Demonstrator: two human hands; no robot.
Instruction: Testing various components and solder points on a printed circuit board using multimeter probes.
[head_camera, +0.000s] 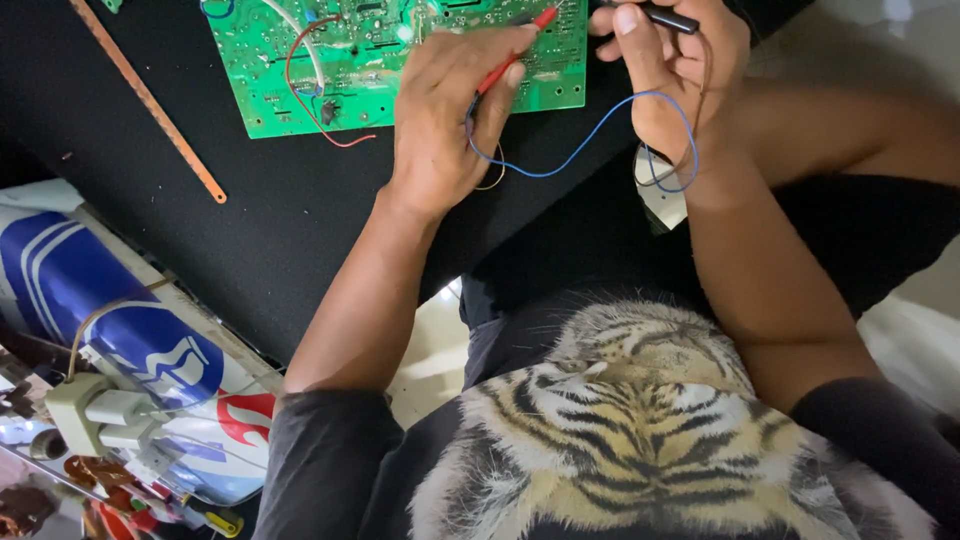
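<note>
A green circuit board (300, 70) lies on a black mat (250, 230) at the top of the view. My left hand (445, 105) rests on the board's right part and grips a red test probe (515, 52) whose tip touches the board. My right hand (675, 70), just past the board's right edge, pinches a black test probe (665, 15). A blue wire (590, 135) loops between both hands, and a thin brown wire runs beside it. A red wire (300, 95) curls over the board.
A long orange hacksaw blade (150, 105) lies diagonally on the mat at left. At lower left sit a blue and white printed sheet (90, 300), a beige power adapter (95, 410) and small tools. My lap and tiger-print shirt (620, 430) fill the bottom.
</note>
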